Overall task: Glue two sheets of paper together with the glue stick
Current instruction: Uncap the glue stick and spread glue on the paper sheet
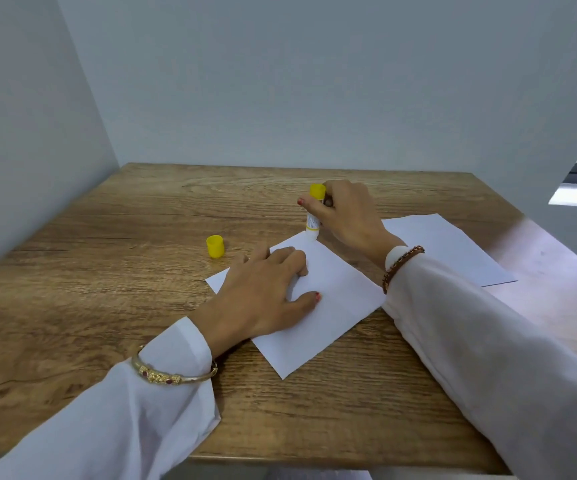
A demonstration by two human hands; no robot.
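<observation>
- Head view: I saw a wooden table (pixel 107 306) set against plain grey walls (pixel 280 81).
- My left hand (pixel 262 289) lay spread, pressing the near paper sheet (pixel 332 313).
- My right hand (pixel 349 213) gripped the glue stick (pixel 314 216), its tip on that sheet's far corner.
- Its yellow cap (pixel 215 245) stood beside; the second sheet (pixel 453 247) lay to the right.

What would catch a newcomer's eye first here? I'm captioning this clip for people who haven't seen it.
Probably the right hand gripping the upright white glue stick with a yellow end, its tip on the far corner of the white paper sheet at mid-table. The left hand presses that sheet flat. The loose yellow plastic cap stands on the wooden table to the left.
</observation>
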